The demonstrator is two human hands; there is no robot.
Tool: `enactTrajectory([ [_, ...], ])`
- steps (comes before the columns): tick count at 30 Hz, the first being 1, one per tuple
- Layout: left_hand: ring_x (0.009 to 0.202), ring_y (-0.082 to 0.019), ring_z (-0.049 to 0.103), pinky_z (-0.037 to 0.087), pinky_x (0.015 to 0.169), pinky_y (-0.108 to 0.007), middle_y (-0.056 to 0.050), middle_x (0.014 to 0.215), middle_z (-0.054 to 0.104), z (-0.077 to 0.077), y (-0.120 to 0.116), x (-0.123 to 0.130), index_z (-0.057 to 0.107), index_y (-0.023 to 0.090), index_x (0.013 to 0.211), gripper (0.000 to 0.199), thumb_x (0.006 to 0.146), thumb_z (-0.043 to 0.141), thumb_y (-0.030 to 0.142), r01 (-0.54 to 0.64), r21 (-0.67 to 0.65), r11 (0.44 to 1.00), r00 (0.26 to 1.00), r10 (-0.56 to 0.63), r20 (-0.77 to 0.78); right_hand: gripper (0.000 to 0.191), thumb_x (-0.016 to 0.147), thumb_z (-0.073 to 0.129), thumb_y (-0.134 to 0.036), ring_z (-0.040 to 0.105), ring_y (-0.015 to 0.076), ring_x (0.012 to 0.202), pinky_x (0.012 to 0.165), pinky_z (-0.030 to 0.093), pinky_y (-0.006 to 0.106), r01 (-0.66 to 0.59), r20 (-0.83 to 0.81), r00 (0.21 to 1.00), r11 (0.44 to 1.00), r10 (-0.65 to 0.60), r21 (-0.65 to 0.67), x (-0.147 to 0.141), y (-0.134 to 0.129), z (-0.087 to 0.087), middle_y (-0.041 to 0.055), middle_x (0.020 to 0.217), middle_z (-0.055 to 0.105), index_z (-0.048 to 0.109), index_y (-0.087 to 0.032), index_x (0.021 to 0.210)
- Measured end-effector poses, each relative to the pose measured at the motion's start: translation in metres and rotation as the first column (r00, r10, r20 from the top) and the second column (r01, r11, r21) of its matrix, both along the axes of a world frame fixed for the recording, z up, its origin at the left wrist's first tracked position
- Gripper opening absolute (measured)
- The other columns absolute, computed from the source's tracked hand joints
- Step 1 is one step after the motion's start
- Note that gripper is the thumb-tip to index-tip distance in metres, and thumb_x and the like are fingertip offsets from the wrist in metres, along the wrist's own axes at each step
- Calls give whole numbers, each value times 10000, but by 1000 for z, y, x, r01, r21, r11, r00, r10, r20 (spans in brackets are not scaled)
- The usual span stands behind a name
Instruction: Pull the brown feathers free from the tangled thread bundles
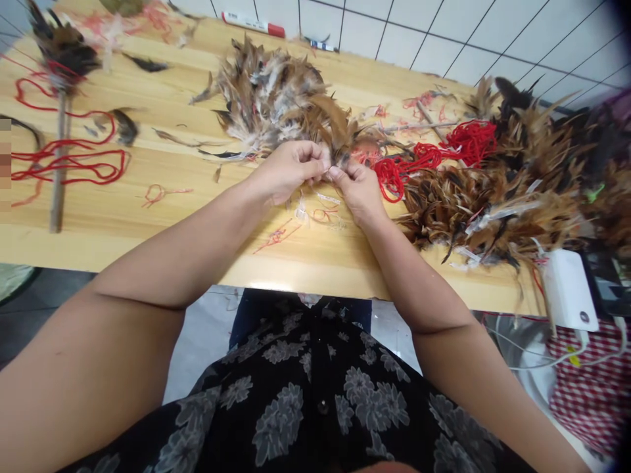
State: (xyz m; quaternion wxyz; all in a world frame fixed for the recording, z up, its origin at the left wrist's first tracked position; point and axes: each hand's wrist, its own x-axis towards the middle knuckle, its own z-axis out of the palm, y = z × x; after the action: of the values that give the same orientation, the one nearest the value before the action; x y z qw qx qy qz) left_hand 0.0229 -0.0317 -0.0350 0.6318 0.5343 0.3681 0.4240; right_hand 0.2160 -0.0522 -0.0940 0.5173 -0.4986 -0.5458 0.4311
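Note:
Both my hands meet over the wooden table, thumbs and forefingers pinched close together. My left hand [298,167] is closed at its fingertips on something too small to make out. Against it, my right hand [359,189] pinches at the lower end of a small bunch of brown feathers [339,135]. A large pile of brown and grey feathers [276,92] lies just beyond my left hand. Red cord [392,177] lies in loose coils beside my right hand. Scraps of thin red string [279,235] are on the table below my hands.
At left, a wooden stick [59,164] has dark feathers at its top, with red cord [93,161] across it. More feathers [458,197] are heaped at right, near a white power bank [570,289] with cables. A red-capped marker [252,23] lies along the tiled wall [419,33].

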Motion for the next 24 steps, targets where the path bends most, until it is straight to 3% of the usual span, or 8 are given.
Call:
enactTrajectory([
  [8,689,-143,689,548,703,-264,30,732,676,-7,5,6,704,193,787,428,925,967,-116,-86,62,994,996,84,39,650,845,1079,-858,878,273,1140,1108,746,455,-66,-26,998,996,65,-57,-3,-6,12,51,1002,924,846,-252,882],
  [12,731,-155,730,591,769,-279,43,720,652,-13,10,7,667,207,797,467,962,988,-89,-74,74,995,996,71,45,597,828,1134,-771,893,283,1189,1152,749,444,-70,-41,997,991,66,-115,-4,-8,19,44,952,926,831,-257,855],
  [19,784,-165,745,598,807,-284,24,782,752,-5,1,1,718,208,816,416,974,1026,-23,11,51,999,999,-14,49,612,895,1102,-736,815,244,1030,1028,703,394,-73,-7,997,988,73,-139,-7,-9,25,25,864,825,746,-247,798],
  [24,645,-119,695,515,658,-232,-17,731,769,-1,3,-4,758,172,780,413,1021,1036,-16,112,-76,991,992,-107,72,679,978,1005,-794,707,204,960,985,636,347,-112,76,990,987,121,-114,-6,-9,21,1,823,707,650,-256,766],
])
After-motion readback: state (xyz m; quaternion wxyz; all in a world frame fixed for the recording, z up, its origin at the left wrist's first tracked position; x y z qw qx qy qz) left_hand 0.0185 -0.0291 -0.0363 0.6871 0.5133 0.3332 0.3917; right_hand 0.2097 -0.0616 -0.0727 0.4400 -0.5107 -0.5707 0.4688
